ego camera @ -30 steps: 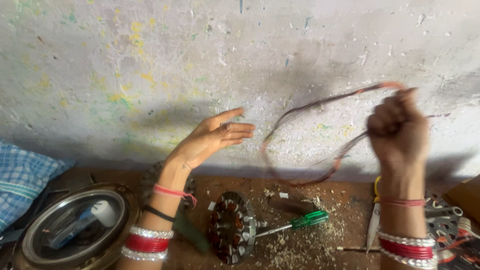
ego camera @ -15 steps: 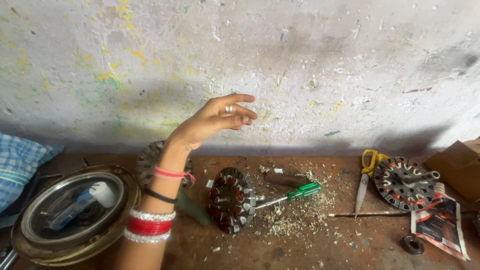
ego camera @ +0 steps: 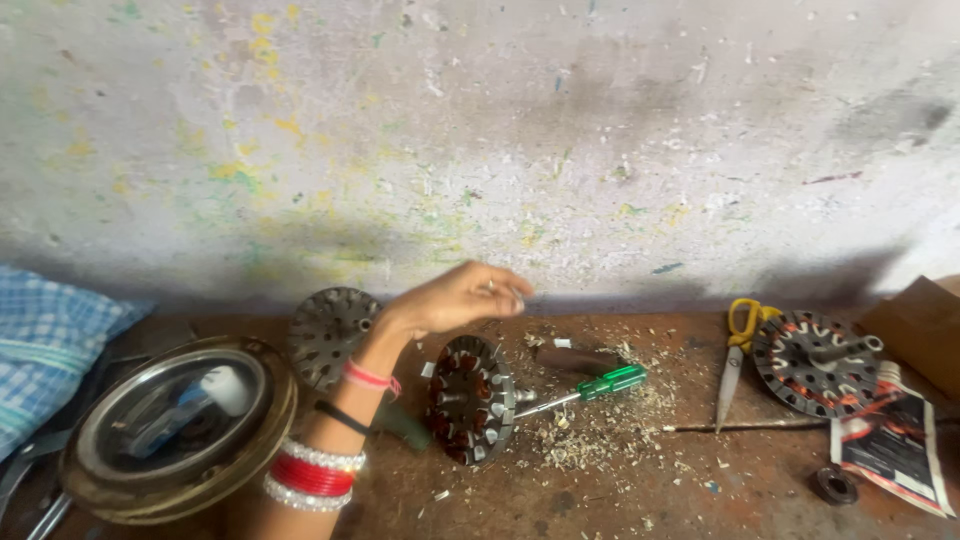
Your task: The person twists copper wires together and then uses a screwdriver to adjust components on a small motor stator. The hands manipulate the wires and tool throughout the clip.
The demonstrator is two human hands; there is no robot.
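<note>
My left hand (ego camera: 455, 297) is raised over the workbench, wrist bent, fingers stretched out close together with nothing visible in them. Red and white bangles ring the forearm. Just below and right of the hand a motor stator with copper windings (ego camera: 470, 398) stands on edge. A green-handled screwdriver (ego camera: 592, 387) lies beside it, tip toward the stator. My right hand is out of view.
A round metal cover (ego camera: 95, 470) sits at the left by a blue checked cloth (ego camera: 45, 340) and a perforated metal disc (ego camera: 328, 332). At the right lie yellow-handled scissors (ego camera: 738, 345), a second stator (ego camera: 815, 362), a thin rod (ego camera: 750, 427), a printed packet (ego camera: 895, 440), a small bearing (ego camera: 833, 485) and a cardboard box (ego camera: 922, 322). Shavings (ego camera: 590, 432) litter the bench.
My right hand, which held a loop of wire a second ago, has left the view along with the wire. My left hand has lowered slightly and its fingers have drawn together.
</note>
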